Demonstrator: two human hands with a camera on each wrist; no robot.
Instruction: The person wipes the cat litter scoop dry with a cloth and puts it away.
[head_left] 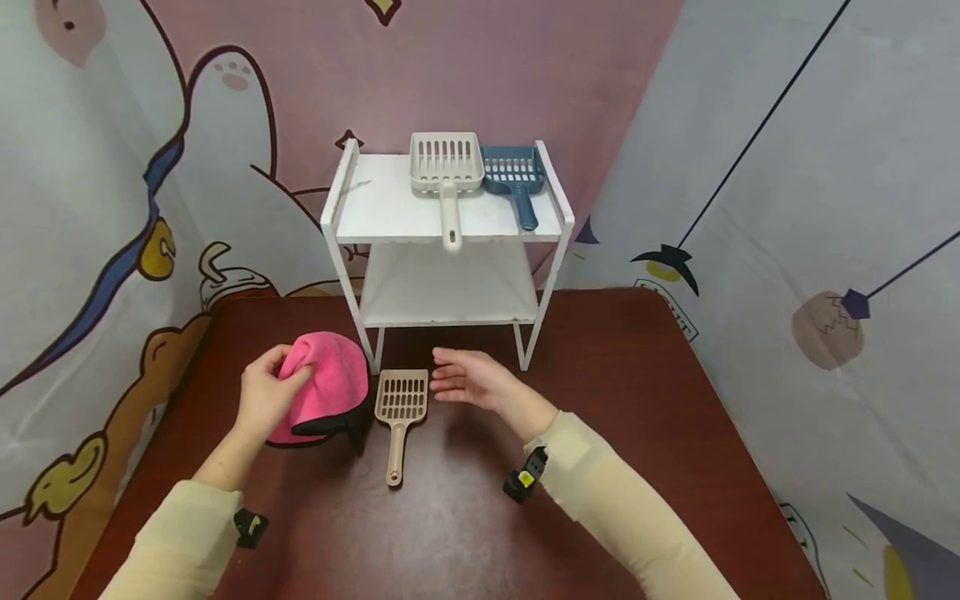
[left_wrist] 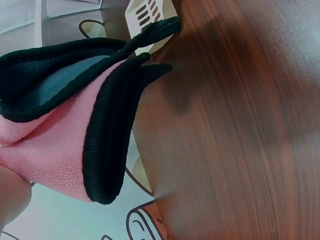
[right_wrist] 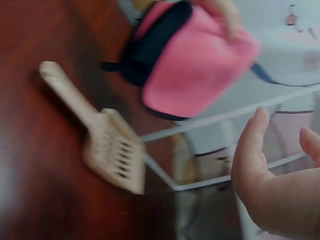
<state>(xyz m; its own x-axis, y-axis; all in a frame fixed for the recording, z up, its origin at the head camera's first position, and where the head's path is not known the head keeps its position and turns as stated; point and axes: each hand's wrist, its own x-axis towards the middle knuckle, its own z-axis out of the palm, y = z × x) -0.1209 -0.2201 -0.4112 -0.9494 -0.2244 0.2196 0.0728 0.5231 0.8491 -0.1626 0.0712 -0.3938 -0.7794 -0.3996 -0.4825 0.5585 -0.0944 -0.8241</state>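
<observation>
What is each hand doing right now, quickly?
Left hand: holding a fuzzy pink fabric piece with black edging.
Right hand: open, holding nothing, near a beige slotted scoop.

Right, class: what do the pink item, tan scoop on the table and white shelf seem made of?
Pink item: fleecy matte fabric, apparently; fuzzy nap and folds.
Tan scoop: probably smooth plastic; even colour, neat slots.
White shelf: painted, perhaps metal, given its slim legs.
</observation>
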